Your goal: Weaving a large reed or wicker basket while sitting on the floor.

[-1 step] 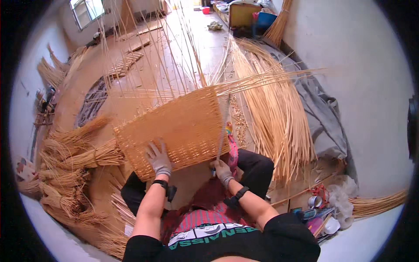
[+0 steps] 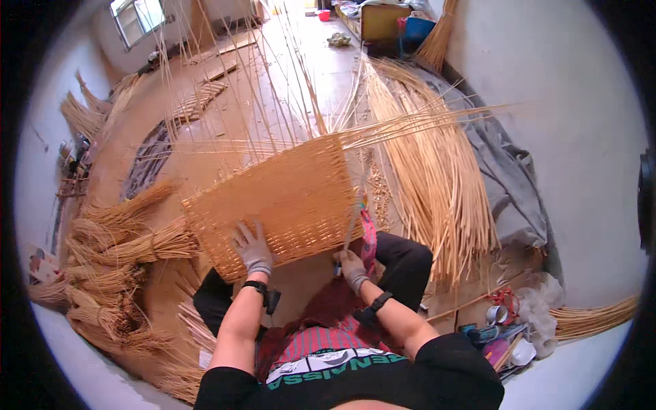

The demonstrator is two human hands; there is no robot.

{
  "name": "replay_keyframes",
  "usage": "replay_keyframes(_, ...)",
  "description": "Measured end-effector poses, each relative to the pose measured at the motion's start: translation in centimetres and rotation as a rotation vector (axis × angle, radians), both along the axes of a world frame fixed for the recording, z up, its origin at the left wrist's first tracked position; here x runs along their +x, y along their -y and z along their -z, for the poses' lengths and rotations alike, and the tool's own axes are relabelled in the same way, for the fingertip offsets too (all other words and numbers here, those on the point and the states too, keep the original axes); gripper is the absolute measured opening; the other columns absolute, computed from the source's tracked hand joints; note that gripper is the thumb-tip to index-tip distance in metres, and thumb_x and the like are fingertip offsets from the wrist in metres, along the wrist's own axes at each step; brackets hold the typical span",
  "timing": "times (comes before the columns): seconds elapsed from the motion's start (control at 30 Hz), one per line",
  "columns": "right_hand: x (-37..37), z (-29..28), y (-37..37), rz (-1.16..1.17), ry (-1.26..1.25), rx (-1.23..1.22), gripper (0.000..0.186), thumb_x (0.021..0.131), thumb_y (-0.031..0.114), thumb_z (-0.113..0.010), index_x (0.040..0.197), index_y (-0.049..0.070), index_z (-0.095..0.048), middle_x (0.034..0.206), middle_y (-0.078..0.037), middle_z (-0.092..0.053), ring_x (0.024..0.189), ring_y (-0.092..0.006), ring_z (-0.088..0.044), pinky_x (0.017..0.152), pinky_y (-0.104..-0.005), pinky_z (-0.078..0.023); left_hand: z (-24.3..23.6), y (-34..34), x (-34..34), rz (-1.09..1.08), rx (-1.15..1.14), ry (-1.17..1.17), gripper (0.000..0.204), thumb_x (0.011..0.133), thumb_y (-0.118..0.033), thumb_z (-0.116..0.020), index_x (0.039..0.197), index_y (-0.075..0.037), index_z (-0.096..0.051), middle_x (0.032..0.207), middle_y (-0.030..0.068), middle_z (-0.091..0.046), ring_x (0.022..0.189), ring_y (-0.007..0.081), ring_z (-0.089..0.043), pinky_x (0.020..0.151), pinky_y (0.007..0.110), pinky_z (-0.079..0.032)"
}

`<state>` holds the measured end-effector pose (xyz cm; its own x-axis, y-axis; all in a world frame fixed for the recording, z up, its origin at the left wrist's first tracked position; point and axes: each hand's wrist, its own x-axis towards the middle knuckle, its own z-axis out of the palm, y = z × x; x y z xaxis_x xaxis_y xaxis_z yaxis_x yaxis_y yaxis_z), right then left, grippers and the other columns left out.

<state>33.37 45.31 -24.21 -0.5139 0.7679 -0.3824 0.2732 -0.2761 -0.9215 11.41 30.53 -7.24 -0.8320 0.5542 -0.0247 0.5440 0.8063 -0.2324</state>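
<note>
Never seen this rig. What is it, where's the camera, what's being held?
There is no machine here: these are a person's own two hands, in pale gloves. The camera sits on the person's head and looks down, so picture left is the person's left. Its fisheye lens bends straight edges near the rim.

The left hand lies spread on a woven panel, with long loose stalks sticking out past its far side. The right hand has its grip closed on a thin greyish strip by the panel's right edge; I can't tell exactly what that strip is.

On the floor, bundles of stalks lie to the left, and a big spread of long pale stalks lies to the right, beside a grey sheet.
</note>
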Motion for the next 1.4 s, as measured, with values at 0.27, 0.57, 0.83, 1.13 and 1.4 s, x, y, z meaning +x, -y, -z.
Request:
replay_keyframes(0.27, 1.2, -3.7, 0.8, -0.145, -0.08, -0.042, 0.047, 0.104, 0.029, -0.057, 0.137, -0.006, -0.055, 0.134, -0.015, -0.065, 0.121, -0.02, -0.061, 0.105, -0.0321, -0.045, -2.6, -0.1, 2.1, -0.01, -0.09, 0.123, 0.119, 0.077, -0.051, -0.081, 0.164, -0.021, -0.005, 0.166, 0.0297, -0.002, 0.152, 0.0517, -0.007, 0.12, 0.061, -0.015)
replay_keyframes(0.57, 0.3, -8.1, 1.7, -0.492, -0.027, 0.102, 0.051, 0.1, 0.042, -0.059, 0.127, -0.002, -0.064, 0.12, -0.017, -0.071, 0.113, -0.0256, -0.066, 0.097, -0.0356, -0.049, -1.3, 4.2, 3.0, 0.125, 0.032, 0.218, 0.103, 0.081, -0.038, -0.079, 0.162, -0.028, -0.017, 0.167, 0.0252, -0.004, 0.152, 0.0504, -0.01, 0.12, 0.061, -0.017)
replay_keyframes(0.83, -2.3, -9.0, 3.5, -0.436, -0.169, 0.253, 0.035, 0.104, 0.034, -0.055, 0.107, 0.002, -0.068, 0.085, -0.004, -0.066, 0.082, -0.0153, -0.061, 0.079, -0.0305, -0.05, -3.9, 3.8, 2.7, 0.085, 0.195, 0.345, 0.091, 0.082, -0.034, -0.081, 0.158, -0.028, -0.032, 0.166, 0.025, -0.014, 0.152, 0.0461, -0.017, 0.12, 0.054, -0.025)
replay_keyframes(1.13, -3.0, -19.5, -0.5, -0.942, 0.319, 0.564, 0.047, 0.098, 0.046, -0.055, 0.109, 0.004, -0.072, 0.108, -0.021, -0.073, 0.104, -0.0365, -0.068, 0.091, -0.0451, -0.052, -4.4, 10.2, -7.3, -0.215, 1.837, 0.88, 0.038, 0.106, -0.026, -0.055, 0.142, -0.017, -0.049, 0.106, 0.0093, -0.069, 0.075, 0.0133, -0.066, 0.062, 0.028, -0.056)
replay_keyframes(1.4, -11.6, -26.6, -5.3, -0.815, 0.151, 0.97, 0.036, 0.094, 0.042, -0.062, 0.102, 0.009, -0.074, 0.097, -0.016, -0.073, 0.095, -0.0362, -0.069, 0.084, -0.0437, -0.053, -6.9, 12.0, -15.7, -0.248, 1.806, 0.708, 0.016, 0.1, -0.014, -0.066, 0.112, -0.006, -0.071, 0.094, 0.0027, -0.073, 0.076, 0.0091, -0.064, 0.068, 0.024, -0.053)
